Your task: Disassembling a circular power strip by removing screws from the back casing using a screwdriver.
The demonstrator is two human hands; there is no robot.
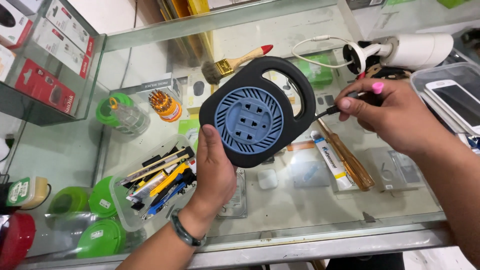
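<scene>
Your left hand (214, 167) grips the lower edge of a black cord reel (257, 111) with a blue socket face, holding it upright above the glass desk (320, 200), thumb pressed on its front. Your right hand (387, 115) is closed in a pinch on the reel's black cable (327, 111) just beside the reel's right edge, and a pink-tipped tool (377, 88) sticks up between its fingers. Under that hand lie an amber-handled screwdriver (350, 160) and a white tube (329, 159). A paintbrush (235, 62) rests behind the reel, and a clear tray of tools (160, 182) sits left of your wrist.
</scene>
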